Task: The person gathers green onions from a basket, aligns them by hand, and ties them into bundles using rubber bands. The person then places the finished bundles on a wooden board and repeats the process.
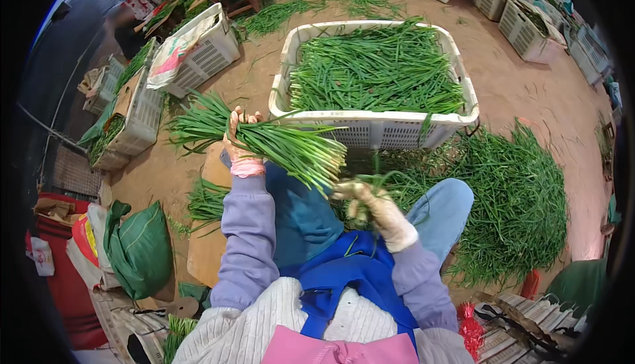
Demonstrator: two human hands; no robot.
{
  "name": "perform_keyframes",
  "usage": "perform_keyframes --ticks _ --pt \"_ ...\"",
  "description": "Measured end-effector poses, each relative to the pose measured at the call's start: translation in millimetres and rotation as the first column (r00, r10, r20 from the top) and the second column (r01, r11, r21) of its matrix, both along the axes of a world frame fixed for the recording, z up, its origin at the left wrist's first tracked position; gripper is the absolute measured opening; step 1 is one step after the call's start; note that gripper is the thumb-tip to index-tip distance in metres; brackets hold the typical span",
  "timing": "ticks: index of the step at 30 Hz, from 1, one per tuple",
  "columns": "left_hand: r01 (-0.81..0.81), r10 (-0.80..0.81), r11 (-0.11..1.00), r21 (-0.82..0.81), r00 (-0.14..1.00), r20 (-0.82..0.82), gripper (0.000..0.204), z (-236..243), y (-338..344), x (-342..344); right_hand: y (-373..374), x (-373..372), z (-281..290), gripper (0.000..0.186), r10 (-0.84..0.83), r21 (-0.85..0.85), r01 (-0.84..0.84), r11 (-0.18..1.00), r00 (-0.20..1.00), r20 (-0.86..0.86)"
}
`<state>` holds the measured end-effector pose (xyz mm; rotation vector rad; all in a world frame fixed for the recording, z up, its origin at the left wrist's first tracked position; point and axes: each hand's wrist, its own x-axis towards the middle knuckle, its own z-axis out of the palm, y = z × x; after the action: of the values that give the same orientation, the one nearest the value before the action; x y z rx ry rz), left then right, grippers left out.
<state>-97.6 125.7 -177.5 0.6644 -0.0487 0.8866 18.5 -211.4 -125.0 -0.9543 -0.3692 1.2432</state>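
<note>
In my left hand (239, 140), gloved and closed round its middle, is a thick bunch of green chives (291, 147). The pale cut ends point right and the leafy tips lie to the left. My right hand (380, 215), in a pale, soiled glove, is just below those pale ends, its fingers curled around a few loose chive leaves (377, 180). Beyond both hands stands a white plastic crate (374, 118) filled with chives (374, 66). On the right, a large heap of loose chives (512, 205) lies on the floor by my knee.
A wooden board (205, 251) with more chives (208, 200) is beside my left leg. A green sack (140, 248) sits further left. Other white crates (205, 53) stand around the brown floor (516, 99). A red mesh bundle (471, 331) lies near my right elbow.
</note>
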Motion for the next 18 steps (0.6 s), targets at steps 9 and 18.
perform_keyframes --ticks 9,18 --pt "-0.242 0.215 0.964 -0.109 0.953 -0.213 0.025 62 -61 30 28 -28 0 0.018 -0.095 -0.013 0.095 0.995 0.978 -0.185" --pt "-0.583 0.364 0.772 -0.253 0.732 -0.576 0.022 45 -49 24 -7 -15 -25 0.020 -0.284 -0.135 0.279 0.951 0.959 -0.019"
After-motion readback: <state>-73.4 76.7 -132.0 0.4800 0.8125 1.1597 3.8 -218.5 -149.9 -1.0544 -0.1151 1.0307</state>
